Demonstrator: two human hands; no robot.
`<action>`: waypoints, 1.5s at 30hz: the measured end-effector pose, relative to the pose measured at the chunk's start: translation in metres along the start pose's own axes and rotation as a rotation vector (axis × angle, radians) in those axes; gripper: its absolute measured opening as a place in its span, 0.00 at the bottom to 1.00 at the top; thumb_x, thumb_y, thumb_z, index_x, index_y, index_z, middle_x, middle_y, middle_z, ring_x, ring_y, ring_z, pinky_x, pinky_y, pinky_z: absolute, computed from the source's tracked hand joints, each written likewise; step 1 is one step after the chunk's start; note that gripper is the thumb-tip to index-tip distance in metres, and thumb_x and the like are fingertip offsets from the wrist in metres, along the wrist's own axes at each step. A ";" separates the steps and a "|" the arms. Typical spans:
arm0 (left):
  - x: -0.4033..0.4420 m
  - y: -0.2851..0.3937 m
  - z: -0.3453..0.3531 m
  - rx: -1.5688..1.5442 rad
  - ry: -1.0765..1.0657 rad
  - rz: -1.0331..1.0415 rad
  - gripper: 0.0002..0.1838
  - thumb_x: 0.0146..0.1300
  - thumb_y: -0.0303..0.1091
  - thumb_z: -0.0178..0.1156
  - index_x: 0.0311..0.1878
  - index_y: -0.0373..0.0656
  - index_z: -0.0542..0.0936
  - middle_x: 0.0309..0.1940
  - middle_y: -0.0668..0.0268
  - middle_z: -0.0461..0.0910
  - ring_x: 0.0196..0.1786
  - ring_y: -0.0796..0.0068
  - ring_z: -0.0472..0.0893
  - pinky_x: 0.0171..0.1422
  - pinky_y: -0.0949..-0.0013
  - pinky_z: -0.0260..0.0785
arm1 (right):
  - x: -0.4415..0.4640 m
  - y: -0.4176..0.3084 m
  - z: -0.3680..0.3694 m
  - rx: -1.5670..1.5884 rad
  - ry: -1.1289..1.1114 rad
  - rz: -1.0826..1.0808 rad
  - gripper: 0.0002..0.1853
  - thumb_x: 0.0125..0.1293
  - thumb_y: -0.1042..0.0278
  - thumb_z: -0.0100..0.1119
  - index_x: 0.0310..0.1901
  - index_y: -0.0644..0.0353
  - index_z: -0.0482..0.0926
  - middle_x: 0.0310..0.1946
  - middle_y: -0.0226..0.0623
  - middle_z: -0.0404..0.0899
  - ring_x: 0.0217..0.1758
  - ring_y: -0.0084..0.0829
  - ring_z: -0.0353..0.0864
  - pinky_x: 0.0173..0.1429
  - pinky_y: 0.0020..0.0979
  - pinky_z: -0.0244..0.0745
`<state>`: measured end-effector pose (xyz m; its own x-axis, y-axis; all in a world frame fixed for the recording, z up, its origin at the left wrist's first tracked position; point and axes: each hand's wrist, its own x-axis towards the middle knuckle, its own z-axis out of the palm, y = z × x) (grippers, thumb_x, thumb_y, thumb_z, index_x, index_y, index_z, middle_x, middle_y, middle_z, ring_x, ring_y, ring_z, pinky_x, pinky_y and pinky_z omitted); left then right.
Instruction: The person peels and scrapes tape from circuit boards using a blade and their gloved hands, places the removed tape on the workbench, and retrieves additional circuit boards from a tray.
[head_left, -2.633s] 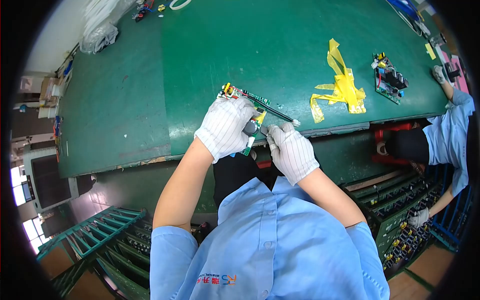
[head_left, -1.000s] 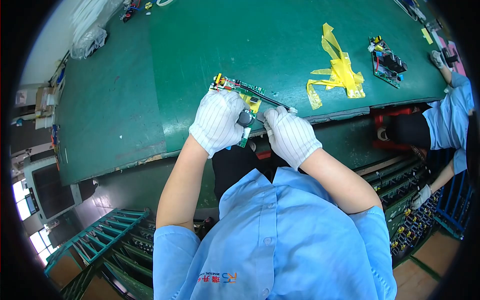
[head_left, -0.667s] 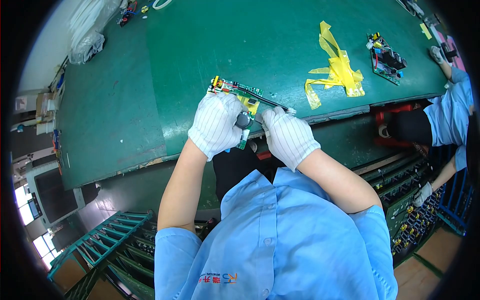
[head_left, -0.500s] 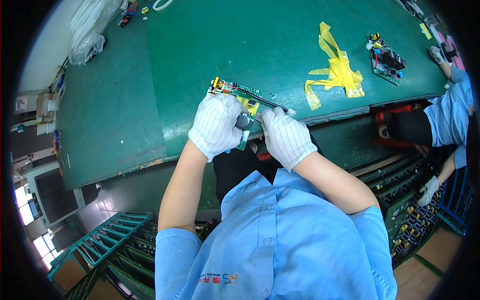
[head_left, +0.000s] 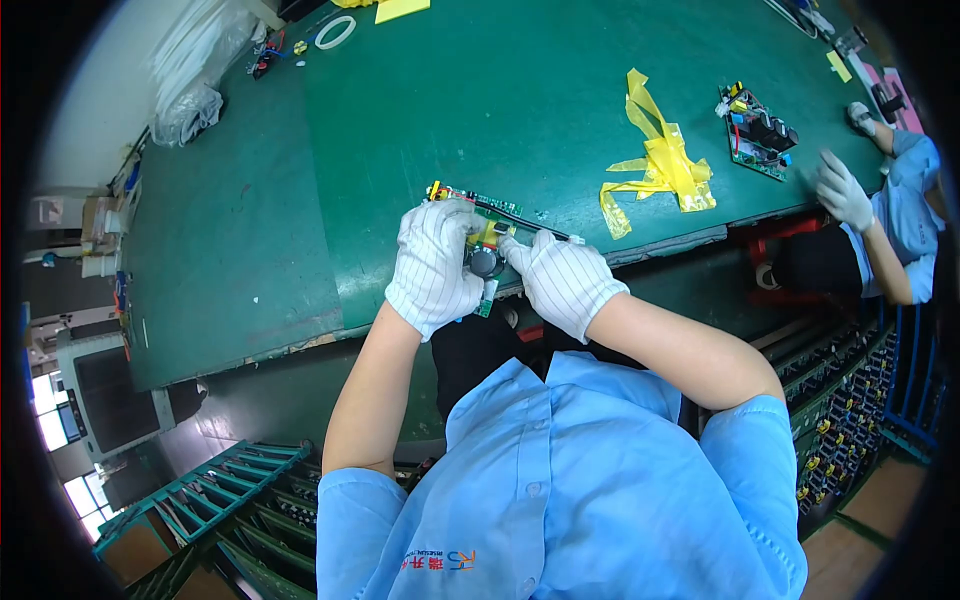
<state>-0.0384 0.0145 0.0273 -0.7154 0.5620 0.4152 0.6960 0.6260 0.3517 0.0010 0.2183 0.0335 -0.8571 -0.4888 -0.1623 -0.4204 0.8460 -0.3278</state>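
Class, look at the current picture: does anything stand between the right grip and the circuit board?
Nothing visible does: the right grip already reaches the circuit board. The left grip covers its left part; the yellow tape lies clear, farther right.

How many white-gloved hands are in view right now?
4. The wearer's left hand and right hand are at the circuit board; at picture right are a co-worker's nearer hand and farther hand, beside the green table. No others are visible.
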 end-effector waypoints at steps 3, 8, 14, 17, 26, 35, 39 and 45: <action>0.007 0.000 -0.008 -0.062 0.004 -0.014 0.42 0.33 0.28 0.64 0.62 0.41 0.68 0.62 0.50 0.69 0.69 0.47 0.67 0.74 0.44 0.52 | 0.001 -0.005 -0.001 0.056 0.035 0.041 0.25 0.65 0.68 0.48 0.65 0.56 0.69 0.37 0.52 0.76 0.36 0.48 0.83 0.40 0.47 0.77; 0.010 -0.005 -0.014 -0.134 -0.071 -0.032 0.54 0.33 0.29 0.61 0.73 0.39 0.58 0.72 0.45 0.59 0.77 0.42 0.54 0.81 0.40 0.37 | 0.003 -0.010 -0.002 0.113 0.048 0.065 0.24 0.65 0.68 0.48 0.64 0.56 0.69 0.38 0.52 0.77 0.37 0.49 0.83 0.41 0.48 0.77; 0.007 -0.003 -0.008 -0.080 -0.062 -0.001 0.60 0.29 0.31 0.58 0.77 0.37 0.50 0.76 0.47 0.53 0.80 0.43 0.49 0.81 0.42 0.33 | 0.018 -0.017 -0.010 0.204 0.121 0.041 0.21 0.66 0.68 0.47 0.60 0.57 0.72 0.38 0.55 0.79 0.39 0.51 0.82 0.43 0.49 0.78; 0.007 -0.002 -0.010 -0.119 -0.055 -0.028 0.61 0.30 0.30 0.58 0.77 0.36 0.49 0.76 0.47 0.52 0.80 0.43 0.48 0.81 0.42 0.32 | 0.023 -0.009 -0.010 0.298 0.124 0.001 0.19 0.66 0.69 0.47 0.58 0.59 0.74 0.34 0.54 0.81 0.40 0.53 0.81 0.45 0.50 0.77; 0.007 -0.002 -0.006 -0.049 -0.009 -0.033 0.63 0.28 0.31 0.60 0.76 0.31 0.46 0.76 0.42 0.48 0.80 0.42 0.46 0.82 0.46 0.31 | 0.025 -0.003 -0.019 0.372 0.147 -0.096 0.18 0.67 0.70 0.45 0.57 0.59 0.74 0.33 0.55 0.81 0.37 0.55 0.81 0.44 0.51 0.76; 0.002 -0.003 -0.003 -0.027 -0.001 -0.056 0.63 0.27 0.31 0.59 0.75 0.26 0.44 0.76 0.39 0.45 0.80 0.40 0.41 0.82 0.49 0.29 | 0.010 -0.002 -0.044 0.531 0.144 -0.139 0.17 0.69 0.71 0.45 0.56 0.60 0.75 0.31 0.54 0.80 0.35 0.54 0.81 0.40 0.50 0.74; 0.004 -0.001 -0.003 -0.056 -0.006 -0.081 0.62 0.29 0.32 0.61 0.76 0.32 0.45 0.75 0.36 0.46 0.79 0.36 0.43 0.81 0.42 0.29 | -0.028 0.016 -0.090 0.369 0.058 -0.055 0.22 0.63 0.72 0.48 0.61 0.58 0.73 0.32 0.52 0.80 0.37 0.52 0.81 0.41 0.49 0.77; 0.007 0.004 -0.007 -0.047 0.008 -0.049 0.62 0.29 0.32 0.62 0.75 0.31 0.48 0.76 0.38 0.47 0.79 0.37 0.45 0.81 0.40 0.33 | -0.078 0.100 -0.111 0.014 0.366 0.175 0.24 0.63 0.72 0.49 0.63 0.53 0.71 0.37 0.52 0.78 0.36 0.52 0.81 0.40 0.48 0.78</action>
<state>-0.0404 0.0175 0.0376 -0.7481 0.5269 0.4035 0.6626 0.6264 0.4105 -0.0076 0.3644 0.1168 -0.9657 -0.2276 0.1250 -0.2571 0.9055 -0.3375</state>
